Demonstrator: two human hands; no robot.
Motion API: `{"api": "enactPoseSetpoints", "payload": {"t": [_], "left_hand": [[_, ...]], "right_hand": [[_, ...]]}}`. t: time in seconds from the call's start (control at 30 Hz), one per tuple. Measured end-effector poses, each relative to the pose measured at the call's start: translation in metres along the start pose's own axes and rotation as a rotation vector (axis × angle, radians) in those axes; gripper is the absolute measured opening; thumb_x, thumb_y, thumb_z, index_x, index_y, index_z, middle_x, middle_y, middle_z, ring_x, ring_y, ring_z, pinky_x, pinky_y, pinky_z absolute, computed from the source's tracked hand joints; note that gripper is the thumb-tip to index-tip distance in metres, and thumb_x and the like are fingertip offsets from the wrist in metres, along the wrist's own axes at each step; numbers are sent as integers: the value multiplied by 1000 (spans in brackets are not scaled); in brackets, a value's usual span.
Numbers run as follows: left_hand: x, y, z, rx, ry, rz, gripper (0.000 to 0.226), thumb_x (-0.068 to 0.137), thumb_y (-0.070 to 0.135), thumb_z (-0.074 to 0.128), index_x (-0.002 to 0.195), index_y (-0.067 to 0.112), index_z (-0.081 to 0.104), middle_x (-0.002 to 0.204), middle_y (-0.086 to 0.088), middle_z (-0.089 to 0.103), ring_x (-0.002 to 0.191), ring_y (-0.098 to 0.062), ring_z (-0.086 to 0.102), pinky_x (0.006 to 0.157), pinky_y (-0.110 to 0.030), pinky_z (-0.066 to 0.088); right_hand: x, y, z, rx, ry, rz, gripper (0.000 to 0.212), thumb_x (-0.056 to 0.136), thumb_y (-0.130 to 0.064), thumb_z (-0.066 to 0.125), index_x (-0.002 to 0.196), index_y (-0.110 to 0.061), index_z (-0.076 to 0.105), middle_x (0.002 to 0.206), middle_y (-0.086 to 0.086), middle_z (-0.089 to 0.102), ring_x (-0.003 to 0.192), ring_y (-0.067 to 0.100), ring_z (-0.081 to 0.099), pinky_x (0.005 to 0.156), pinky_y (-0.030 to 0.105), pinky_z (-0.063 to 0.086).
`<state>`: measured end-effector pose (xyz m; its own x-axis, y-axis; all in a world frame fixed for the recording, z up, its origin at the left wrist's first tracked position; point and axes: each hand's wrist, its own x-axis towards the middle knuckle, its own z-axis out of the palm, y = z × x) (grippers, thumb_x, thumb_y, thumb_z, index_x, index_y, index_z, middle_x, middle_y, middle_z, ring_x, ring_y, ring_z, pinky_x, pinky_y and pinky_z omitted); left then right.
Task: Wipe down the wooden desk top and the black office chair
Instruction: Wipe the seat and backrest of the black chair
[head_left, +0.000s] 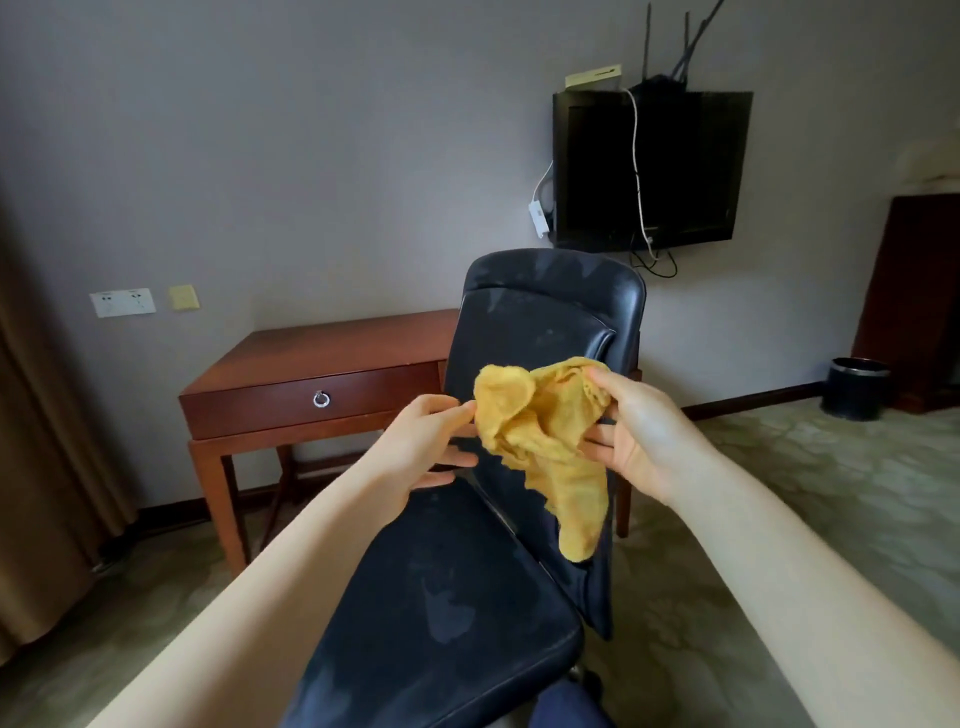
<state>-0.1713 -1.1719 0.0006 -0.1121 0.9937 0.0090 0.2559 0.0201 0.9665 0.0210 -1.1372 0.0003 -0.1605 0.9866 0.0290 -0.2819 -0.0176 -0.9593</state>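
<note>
A crumpled yellow cloth (540, 436) hangs in the air between both hands, above the black office chair (457, 587). My left hand (426, 447) pinches its left edge with thumb and fingertips. My right hand (634, 431) grips its upper right part, fingers curled round the fabric. The cloth's lower tail dangles in front of the chair's backrest (540, 312). Damp-looking smears mark the chair's seat. The wooden desk (322, 353) with one drawer and a ring pull stands behind the chair against the wall.
A dark television (649, 166) with cables hangs on the wall above the chair. A black waste bin (854, 387) stands on the carpet at right, beside dark wooden furniture (914, 291). A curtain (36, 441) hangs at the left edge.
</note>
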Motion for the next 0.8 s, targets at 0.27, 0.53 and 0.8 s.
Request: {"api": "enactPoseSetpoints", "payload": {"t": [0.27,0.53,0.8], "left_hand": [[5,-5,19,93,-122,49,45,94,38,52,136,25,44,131,4,53,117,-18,53,95,-33,39],[62,20,38,157,-134,192,34,96,32,49,130,28,51,117,13,55,109,-9,52,79,-23,36],[174,78,72,245,-105,304,38,96,27,50,134,26,49,138,8,48,116,-6,45,87,-17,34]], "right_hand": [[5,2,-15,-39,21,-9,24,100,-31,45,103,-14,62,83,6,75,76,18,73,54,30,57],[57,-27,-53,56,347,-137,30,101,-34,43,126,-19,52,113,7,63,99,20,63,73,34,53],[175,-94,-83,-238,478,-258,27,100,-39,39,116,-22,54,106,6,62,99,21,60,86,35,51]]}}
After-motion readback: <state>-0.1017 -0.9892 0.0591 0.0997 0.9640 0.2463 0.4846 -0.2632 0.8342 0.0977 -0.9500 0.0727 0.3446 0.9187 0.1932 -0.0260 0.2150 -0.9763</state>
